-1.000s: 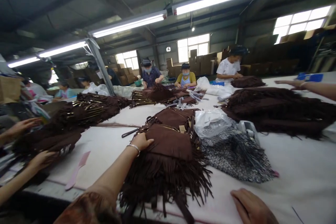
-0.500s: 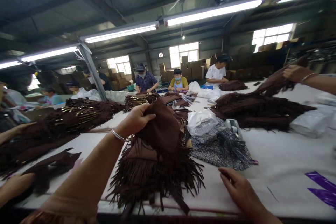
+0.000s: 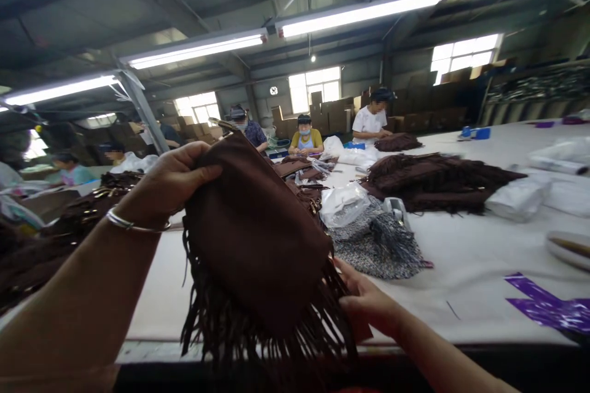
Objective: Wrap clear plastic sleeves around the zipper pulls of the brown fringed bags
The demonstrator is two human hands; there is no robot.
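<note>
A dark brown fringed bag (image 3: 258, 227) hangs tilted in front of me, close to the camera. My left hand (image 3: 177, 178), with a silver bangle on the wrist, grips its upper left edge, thumb on the near face. A gold-coloured metal piece (image 3: 225, 127) shows at the bag's top. At the lower right, my right hand (image 3: 369, 301) is closed on the bag's fringed edge; its fingertips are partly hidden behind the strands. Long fringe (image 3: 221, 325) dangles from the bottom of the bag over the table's front edge.
Grey-black woven fabric (image 3: 373, 245), a clear plastic bag (image 3: 343, 202) and a tape dispenser (image 3: 396, 210) lie beyond my right hand. More brown fringed pieces (image 3: 428, 181) are heaped farther back. Purple plastic (image 3: 544, 304) lies at right on the white table (image 3: 470, 252). Several co-workers sit across.
My left hand has lifted the bag off the pile and brought it nearer. The right hand has moved left from the table onto the bag's edge. A co-worker's arm at right has left view.
</note>
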